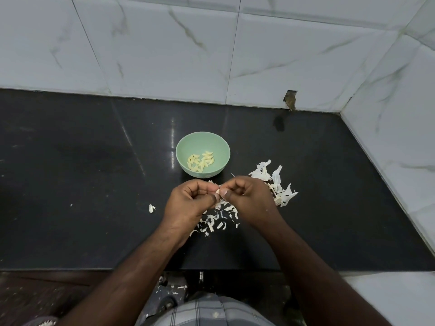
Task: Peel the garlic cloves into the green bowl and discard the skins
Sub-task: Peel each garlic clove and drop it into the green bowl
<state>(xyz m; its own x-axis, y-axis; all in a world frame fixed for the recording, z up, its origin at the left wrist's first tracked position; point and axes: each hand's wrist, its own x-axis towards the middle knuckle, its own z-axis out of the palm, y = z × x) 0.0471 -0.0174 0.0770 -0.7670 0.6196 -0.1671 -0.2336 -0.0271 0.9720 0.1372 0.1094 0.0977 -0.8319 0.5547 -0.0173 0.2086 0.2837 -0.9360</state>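
Observation:
The green bowl (202, 140) stands on the black counter and holds several peeled yellowish cloves (200, 161). Just in front of it my left hand (188, 203) and my right hand (247, 196) meet, fingertips pinching one small garlic clove (218, 191) between them. Most of the clove is hidden by the fingers. Beneath the hands lies a scatter of small white skins (217, 218). A heap of bigger papery skins (275, 182) lies to the right of my right hand.
A single skin scrap (151, 208) lies left of my left hand. The black counter (82, 184) meets marble wall tiles at the back and on the right. A few skin bits lie on the floor (175, 291) below the counter's front edge.

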